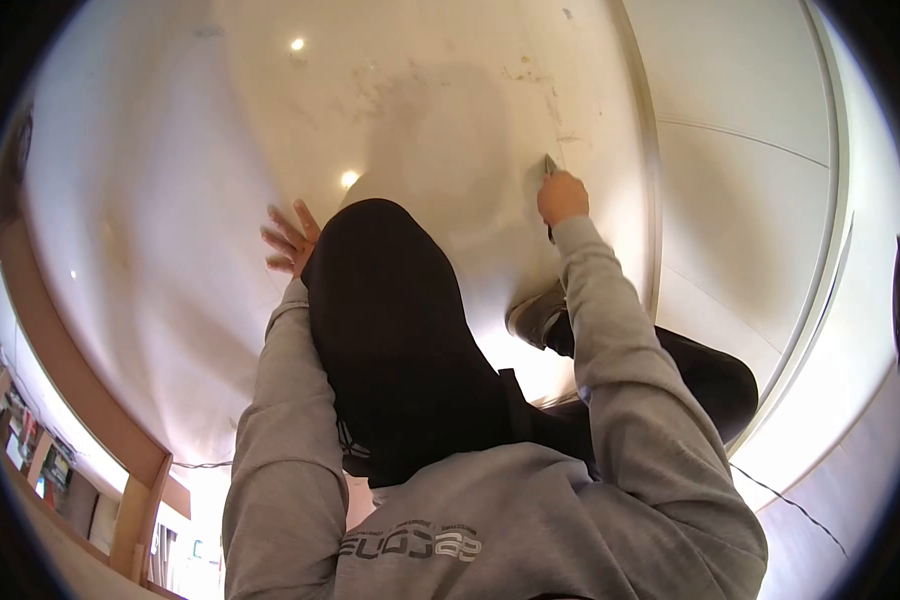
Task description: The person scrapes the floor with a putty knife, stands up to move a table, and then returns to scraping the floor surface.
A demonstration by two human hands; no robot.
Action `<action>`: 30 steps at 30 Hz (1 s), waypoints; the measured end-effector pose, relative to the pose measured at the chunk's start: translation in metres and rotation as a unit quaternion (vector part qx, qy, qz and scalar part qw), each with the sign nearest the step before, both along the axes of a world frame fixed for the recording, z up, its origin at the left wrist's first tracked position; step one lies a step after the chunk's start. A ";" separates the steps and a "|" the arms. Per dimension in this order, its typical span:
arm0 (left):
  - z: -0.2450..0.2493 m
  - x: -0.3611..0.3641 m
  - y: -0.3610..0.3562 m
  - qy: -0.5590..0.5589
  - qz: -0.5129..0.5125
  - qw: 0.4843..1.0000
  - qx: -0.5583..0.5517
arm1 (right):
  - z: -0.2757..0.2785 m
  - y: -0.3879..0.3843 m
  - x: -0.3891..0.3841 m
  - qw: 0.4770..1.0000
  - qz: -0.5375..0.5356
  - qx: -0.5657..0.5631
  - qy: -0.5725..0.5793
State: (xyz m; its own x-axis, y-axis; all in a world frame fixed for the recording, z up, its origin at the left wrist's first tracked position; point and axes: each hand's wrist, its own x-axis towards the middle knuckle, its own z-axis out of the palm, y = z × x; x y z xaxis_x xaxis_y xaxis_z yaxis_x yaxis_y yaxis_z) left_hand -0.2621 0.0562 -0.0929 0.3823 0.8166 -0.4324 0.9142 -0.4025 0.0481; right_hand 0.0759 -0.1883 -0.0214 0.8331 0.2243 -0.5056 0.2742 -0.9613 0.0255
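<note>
gripping tool [549, 164], right hand [562, 197] outstretched, left hand [292, 240] splayed

Two hands [298, 246] [564, 196] (one left, one right), one tool [549, 164], two sleeves [285, 430] [620, 350], two knees [375, 235] [722, 385]

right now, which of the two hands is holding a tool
The right hand: it grips a small pointed tool, while the left hand, beside the black-clad knee, is spread open with nothing visible in it.
</note>
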 end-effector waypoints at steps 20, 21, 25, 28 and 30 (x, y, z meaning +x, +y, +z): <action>-0.005 -0.012 -0.010 0.022 -0.052 0.997 0.057 | 0.026 -0.009 0.007 0.995 0.073 -0.071 -0.010; -0.003 -0.009 -0.008 0.015 -0.031 0.999 0.030 | 0.022 -0.009 0.005 0.995 0.072 -0.067 -0.014; -0.010 -0.005 -0.007 0.005 -0.040 0.997 0.067 | 0.012 -0.014 0.023 0.990 0.122 -0.056 -0.033; -0.003 -0.008 -0.004 0.001 -0.042 0.999 0.029 | 0.008 -0.025 0.009 0.994 0.093 -0.046 -0.027; -0.006 -0.001 -0.002 -0.007 -0.029 0.999 0.041 | 0.012 -0.022 0.003 0.990 0.127 -0.025 -0.058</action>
State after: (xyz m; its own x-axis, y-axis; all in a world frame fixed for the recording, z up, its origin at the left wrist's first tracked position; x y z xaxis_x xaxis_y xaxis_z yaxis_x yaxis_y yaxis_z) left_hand -0.2630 0.0537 -0.0993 0.4349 0.8258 -0.3591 0.8889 -0.4575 0.0244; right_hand 0.0787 -0.2100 -0.0096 0.8062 0.4115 -0.4252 0.5000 -0.8580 0.1178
